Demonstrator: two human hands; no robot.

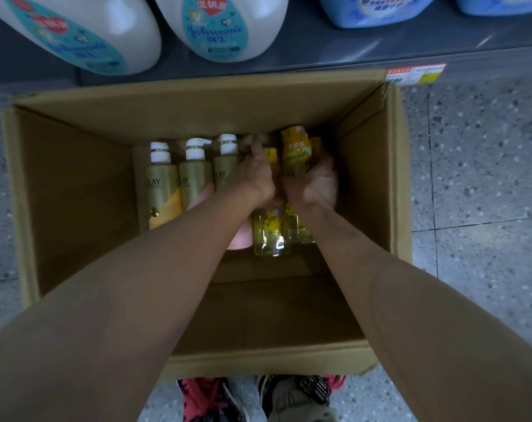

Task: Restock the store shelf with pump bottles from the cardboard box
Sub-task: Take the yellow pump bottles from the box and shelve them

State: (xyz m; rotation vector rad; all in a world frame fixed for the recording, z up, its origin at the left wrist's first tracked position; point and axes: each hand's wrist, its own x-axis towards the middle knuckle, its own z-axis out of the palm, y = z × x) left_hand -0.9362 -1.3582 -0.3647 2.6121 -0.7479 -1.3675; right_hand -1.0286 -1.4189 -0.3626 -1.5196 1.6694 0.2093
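An open cardboard box (pixel 76 193) stands on the floor below the shelf. Inside lie three gold pump bottles (pixel 161 190) with white pumps, side by side at the left. Right of them lie two clear yellow bottles (pixel 271 236) with flower labels. Both my arms reach down into the box. My left hand (pixel 255 175) grips the upper part of the left yellow bottle. My right hand (pixel 316 184) grips the neck of the right yellow bottle (pixel 296 153), whose yellow-wrapped top sticks up above my fingers. A pink object (pixel 240 239) shows under my left forearm.
The dark shelf board (pixel 319 53) runs across the top, with two large white bottles (pixel 225 22) at left and blue bottles (pixel 377 10) at right. A price tag (pixel 415 74) sits on the shelf edge. Speckled floor tiles surround the box; my shoes (pixel 295 397) are below it.
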